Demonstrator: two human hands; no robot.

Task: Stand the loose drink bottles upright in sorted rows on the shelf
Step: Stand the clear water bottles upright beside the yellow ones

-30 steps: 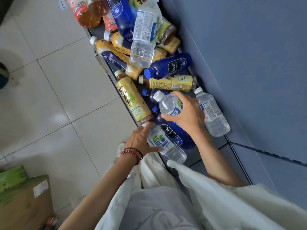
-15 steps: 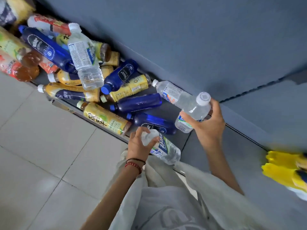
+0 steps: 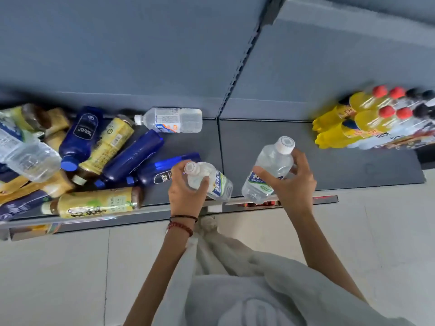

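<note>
My right hand (image 3: 293, 184) grips a clear water bottle (image 3: 270, 169) with a white cap, held nearly upright above the front of the grey shelf (image 3: 306, 161). My left hand (image 3: 186, 191) grips a second clear water bottle (image 3: 216, 182) near its neck, tilted over the shelf's front edge. A heap of loose bottles lies on the shelf's left part: blue ones (image 3: 131, 158), yellow tea ones (image 3: 106, 144) and clear ones. One clear bottle (image 3: 171, 120) lies on its side by the back wall.
Upright yellow bottles (image 3: 348, 121) with red and dark caps stand in rows at the shelf's right end. A metal rail (image 3: 294, 200) runs along the shelf front. A grey back panel (image 3: 141, 55) rises behind. Tiled floor (image 3: 58, 278) lies below.
The view has swung right along the shelf. My left hand has lifted its clear bottle off the shelf, and my right hand has carried its bottle rightward, clear of the heap.
</note>
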